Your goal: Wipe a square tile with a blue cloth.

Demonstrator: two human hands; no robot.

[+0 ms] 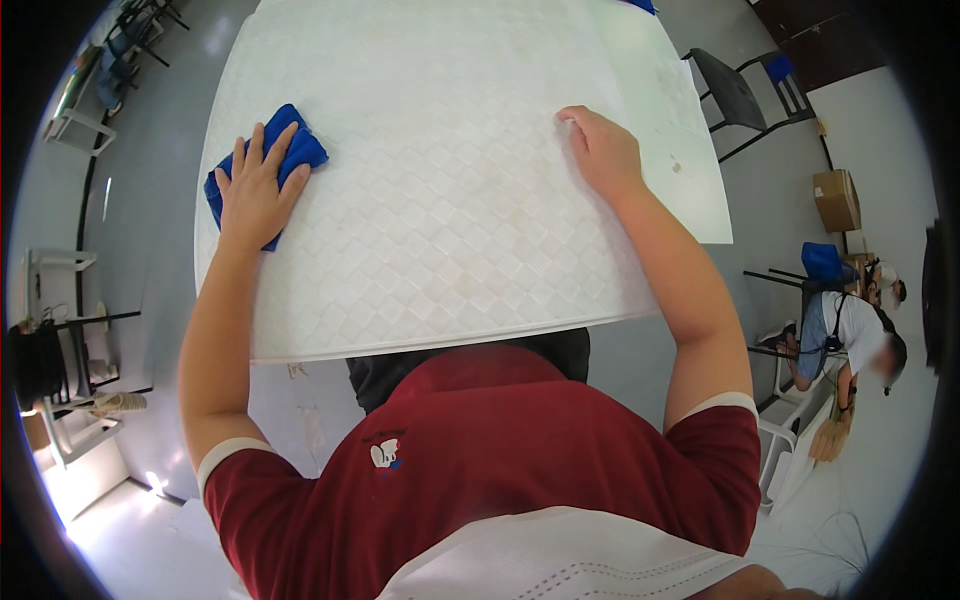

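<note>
Your left hand [255, 190] lies flat, fingers spread, pressing one crumpled blue cloth [290, 155] onto the white quilted rectangular pad [440, 220], close to the pad's left edge. Your right hand [600, 150] rests palm down on the pad's right part, fingers slightly curled, holding nothing.

I count one cloth, one pad, two hands on it. Beyond the pad's right edge stand two dark chairs [745, 95] and a brown cardboard box [838, 200]; another person [850, 335] sits below them.

The risk, as I judge it: the cloth sits near the pad's edge, so a sweep outward could push it off. The pad could slide if your right hand lifts.
</note>
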